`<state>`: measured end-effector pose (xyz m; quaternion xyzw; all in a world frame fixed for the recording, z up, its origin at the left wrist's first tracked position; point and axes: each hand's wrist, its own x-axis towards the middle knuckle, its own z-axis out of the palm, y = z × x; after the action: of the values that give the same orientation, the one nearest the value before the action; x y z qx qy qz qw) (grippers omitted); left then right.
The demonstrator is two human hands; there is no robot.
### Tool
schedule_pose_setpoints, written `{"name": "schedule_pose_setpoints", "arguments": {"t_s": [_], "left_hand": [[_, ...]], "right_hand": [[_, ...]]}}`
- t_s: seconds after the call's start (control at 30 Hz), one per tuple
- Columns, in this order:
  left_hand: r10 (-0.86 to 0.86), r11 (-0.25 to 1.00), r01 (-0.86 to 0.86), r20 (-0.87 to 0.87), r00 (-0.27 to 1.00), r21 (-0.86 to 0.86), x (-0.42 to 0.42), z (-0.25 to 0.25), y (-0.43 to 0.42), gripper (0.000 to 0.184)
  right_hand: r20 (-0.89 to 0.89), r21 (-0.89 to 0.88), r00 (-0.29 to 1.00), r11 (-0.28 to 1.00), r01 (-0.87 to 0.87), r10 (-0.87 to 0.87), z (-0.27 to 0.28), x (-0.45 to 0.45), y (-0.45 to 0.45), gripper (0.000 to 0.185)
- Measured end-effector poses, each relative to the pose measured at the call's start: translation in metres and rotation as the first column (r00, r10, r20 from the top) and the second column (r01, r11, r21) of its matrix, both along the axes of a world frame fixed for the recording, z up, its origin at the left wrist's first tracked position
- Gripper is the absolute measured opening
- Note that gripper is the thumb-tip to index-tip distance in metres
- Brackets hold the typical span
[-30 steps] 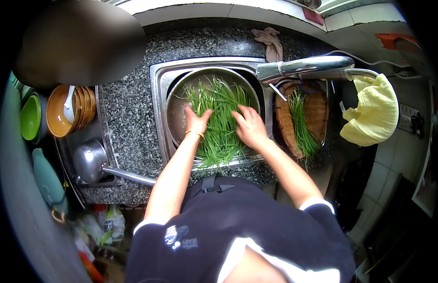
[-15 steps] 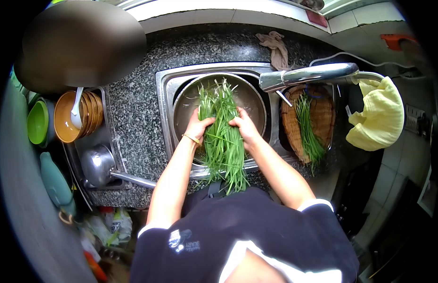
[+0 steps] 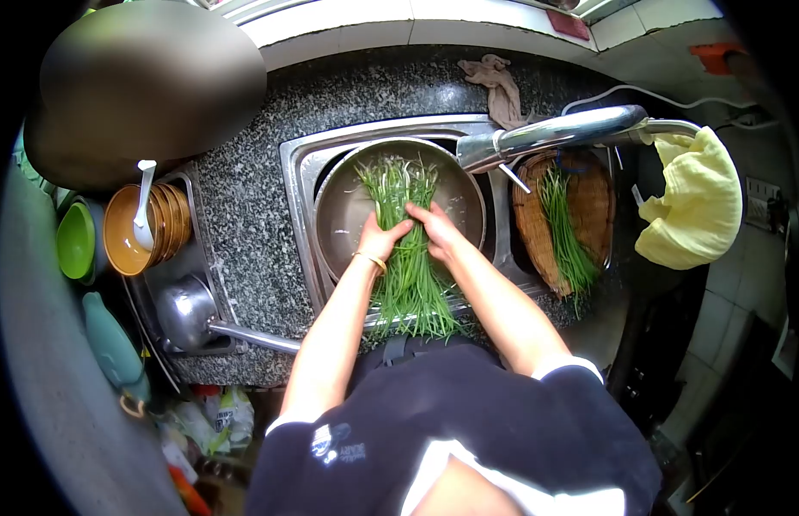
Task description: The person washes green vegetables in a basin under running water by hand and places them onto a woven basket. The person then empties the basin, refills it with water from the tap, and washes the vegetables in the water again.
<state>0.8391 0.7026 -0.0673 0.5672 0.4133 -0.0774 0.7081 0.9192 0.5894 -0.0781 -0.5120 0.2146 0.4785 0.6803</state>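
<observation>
A thick bunch of long green stalks (image 3: 410,279) lies over a round metal basin (image 3: 335,225) in the sink, white root ends toward the back, leafy ends hanging over the front rim. My left hand (image 3: 384,236) wraps the bunch from the left, a yellow band at its wrist. From the right my right hand (image 3: 435,230) closes round the same bunch, its thumb on top, close to my left thumb. Water stands in the basin. In the right sink bowl, a smaller bunch of green stalks (image 3: 569,241) rests on a woven basket (image 3: 593,202).
The faucet (image 3: 554,133) reaches over the sink, with a yellow cloth (image 3: 696,202) at its right. Brown bowls (image 3: 128,228) with a white spoon, a metal ladle (image 3: 186,314) and a green bowl (image 3: 76,241) are at the left. A rag (image 3: 498,90) lies behind the sink.
My hands, spread on loose stalks one second ago, have closed round them and drawn them into a narrower bunch. Since half a second ago the hands have come closer together.
</observation>
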Motion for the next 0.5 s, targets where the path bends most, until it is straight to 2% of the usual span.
{"name": "schedule_pose_setpoints", "arguments": {"t_s": [0.03, 0.07, 0.1, 0.13, 0.2, 0.27, 0.33, 0.4, 0.47, 0.5], "left_hand": [[0.08, 0.973, -0.059, 0.082, 0.993, -0.225, -0.005, -0.002, 0.009, 0.048], [0.173, 0.893, -0.093, 0.146, 0.974, -0.441, -0.01, -0.004, 0.019, 0.044], [0.17, 0.905, -0.1, 0.137, 0.976, -0.414, -0.01, -0.001, 0.019, 0.039], [0.202, 0.851, -0.096, 0.153, 0.967, -0.517, -0.016, 0.005, 0.03, 0.037], [0.177, 0.891, -0.097, 0.144, 0.974, -0.443, -0.021, 0.005, 0.035, 0.035], [0.161, 0.889, -0.088, 0.127, 0.979, -0.45, -0.029, 0.001, 0.051, 0.033], [0.199, 0.902, -0.132, 0.124, 0.972, -0.41, -0.032, -0.005, 0.058, 0.032], [0.199, 0.885, -0.131, 0.111, 0.974, -0.446, -0.036, -0.009, 0.059, 0.032], [0.138, 0.936, -0.095, 0.105, 0.985, -0.338, -0.034, -0.013, 0.059, 0.033], [0.066, 0.965, -0.035, 0.111, 0.992, -0.261, -0.038, -0.031, 0.06, 0.04]], "right_hand": [[0.011, 0.032, 0.999, 0.999, -0.032, 0.032, 0.012, 0.002, -0.003, 0.054], [0.025, 0.065, 0.998, 0.996, -0.062, 0.061, 0.024, 0.004, -0.005, 0.051], [0.031, 0.066, 0.998, 0.996, -0.052, 0.051, 0.028, 0.003, -0.004, 0.042], [0.025, 0.061, 0.999, 0.997, -0.049, 0.047, 0.028, 0.003, -0.009, 0.042], [0.074, 0.135, 0.987, 0.979, -0.151, 0.142, 0.028, 0.01, -0.02, 0.041], [0.159, 0.048, 0.975, 0.985, -0.163, 0.154, 0.028, 0.017, -0.029, 0.043], [0.152, 0.03, 0.976, 0.986, -0.166, 0.159, 0.026, 0.025, -0.035, 0.045], [0.168, 0.055, 0.971, 0.982, -0.182, 0.17, 0.012, 0.029, -0.04, 0.047], [0.323, -0.288, 0.804, 0.861, -0.42, 0.5, 0.005, 0.032, -0.04, 0.053], [0.498, -0.803, 0.28, 0.559, -0.206, 0.82, -0.004, 0.02, -0.038, 0.061]]}}
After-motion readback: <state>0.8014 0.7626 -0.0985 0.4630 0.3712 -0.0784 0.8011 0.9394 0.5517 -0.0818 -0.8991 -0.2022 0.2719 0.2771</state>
